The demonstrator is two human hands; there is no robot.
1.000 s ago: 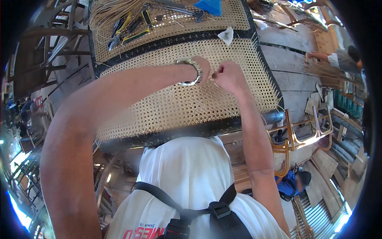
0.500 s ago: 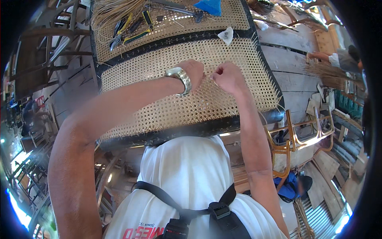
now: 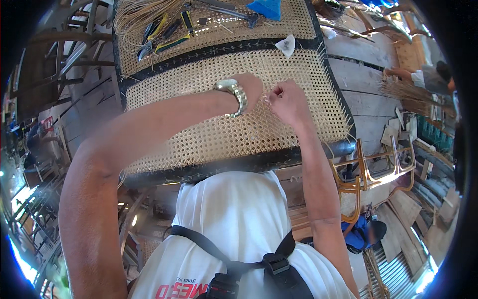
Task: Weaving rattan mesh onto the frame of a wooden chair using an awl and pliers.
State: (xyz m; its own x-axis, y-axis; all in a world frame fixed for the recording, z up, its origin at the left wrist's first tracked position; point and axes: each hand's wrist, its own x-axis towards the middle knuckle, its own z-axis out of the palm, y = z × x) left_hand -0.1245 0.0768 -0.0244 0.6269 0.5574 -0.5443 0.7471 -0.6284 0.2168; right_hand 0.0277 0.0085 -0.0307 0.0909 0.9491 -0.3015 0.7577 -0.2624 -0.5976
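Note:
A woven cane panel [image 3: 199, 134] in a black frame with a fine floral pattern lies in front of me. Over its middle my left hand [image 3: 249, 88], with a metal watch [image 3: 234, 92] at the wrist, bends down with curled fingers; its fingertips are mostly hidden. Just to its right, my right hand [image 3: 290, 102] is closed in a pinch close above the weave. Whatever either hand grips is too small or hidden to make out. Loose cane ends stick out along the panel's right edge.
On the far panel lie a bundle of cane strands [image 3: 132, 25], yellow-black hand tools [image 3: 172, 40], a hammer-like tool [image 3: 239, 16] and a blue piece [image 3: 266, 8]. A whitish lump [image 3: 286, 46] sits nearer. Wooden chair frames [image 3: 373, 164] stand right; other people are at the right side.
My left hand has shifted a little to the right over the weave. The right hand stays pinched at nearly the same spot, slightly right and lower.

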